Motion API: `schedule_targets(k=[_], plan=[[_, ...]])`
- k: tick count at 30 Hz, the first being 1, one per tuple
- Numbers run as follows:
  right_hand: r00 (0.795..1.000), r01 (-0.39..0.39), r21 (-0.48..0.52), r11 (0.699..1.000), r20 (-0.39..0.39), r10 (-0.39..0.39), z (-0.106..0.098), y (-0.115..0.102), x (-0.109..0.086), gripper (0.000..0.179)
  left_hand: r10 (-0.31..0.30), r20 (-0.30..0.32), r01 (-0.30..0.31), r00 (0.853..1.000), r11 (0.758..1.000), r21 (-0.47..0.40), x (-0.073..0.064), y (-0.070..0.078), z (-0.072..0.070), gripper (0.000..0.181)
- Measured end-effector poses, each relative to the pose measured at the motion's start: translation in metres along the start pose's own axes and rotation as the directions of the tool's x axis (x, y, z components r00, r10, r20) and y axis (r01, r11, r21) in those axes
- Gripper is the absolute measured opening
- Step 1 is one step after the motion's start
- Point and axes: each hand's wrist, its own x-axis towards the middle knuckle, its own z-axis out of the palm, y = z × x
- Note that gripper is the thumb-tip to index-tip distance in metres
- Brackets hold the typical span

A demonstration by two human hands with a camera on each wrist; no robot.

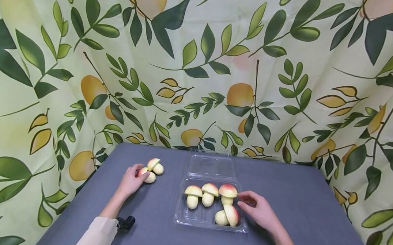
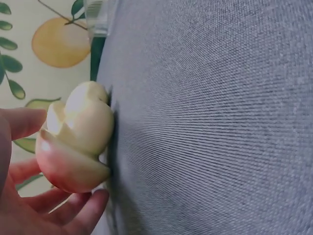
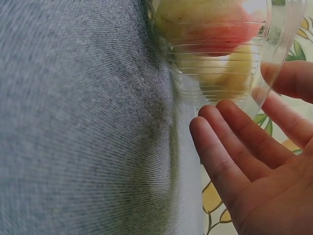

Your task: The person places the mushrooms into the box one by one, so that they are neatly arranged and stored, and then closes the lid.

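Note:
At the left of the head view my left hand (image 1: 133, 181) holds a mushroom-shaped piece (image 1: 150, 177) with a red and cream cap. In the left wrist view, thumb and fingers are around the cap of that mushroom (image 2: 71, 166). Just behind it lies a second mushroom (image 1: 158, 168). A clear plastic container (image 1: 192, 221) with its lid raised holds several more, including an upright mushroom (image 1: 228, 191) and a tilted mushroom (image 1: 232, 214) at its right side. My right hand (image 1: 260, 211) is at the container's right edge, fingers extended and loosely bent, holding no mushroom.
The transparent lid (image 1: 211, 166) is folded back from the container's far edge. A grey cloth (image 1: 279, 184) covers the table. Behind and beside it hangs a curtain (image 1: 198, 82) printed with leaves and fruit. Dark wrist straps (image 1: 126, 223) show on the arms.

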Motion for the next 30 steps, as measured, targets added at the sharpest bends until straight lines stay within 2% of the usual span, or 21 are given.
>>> schedule_targets(k=[5,9,15,23,30], plan=[[1.0,0.002,0.013,1.0,-0.003,-0.002,0.001,0.001,0.002,0.03,-0.018,0.038,0.02,0.999,0.998,-0.064,0.002,-0.007,-0.001,0.055],[1.0,-0.015,0.017,1.0,-0.011,0.016,0.002,0.001,0.002,0.03,-0.037,0.062,0.042,0.997,0.995,-0.094,0.0,-0.007,-0.003,0.057],[0.999,-0.031,0.024,0.999,-0.014,0.032,0.002,0.001,0.001,0.03,-0.021,0.05,0.024,0.999,0.998,-0.05,-0.002,-0.001,-0.006,0.054],[1.0,-0.025,0.023,0.999,-0.008,0.025,0.002,0.003,0.001,0.03,0.033,0.022,-0.034,0.999,0.998,0.045,-0.015,0.019,-0.01,0.048],[1.0,-0.002,0.045,0.999,0.008,0.002,0.001,0.004,0.001,0.031,0.077,0.019,-0.078,0.997,0.996,0.044,-0.025,0.04,-0.01,0.048]])
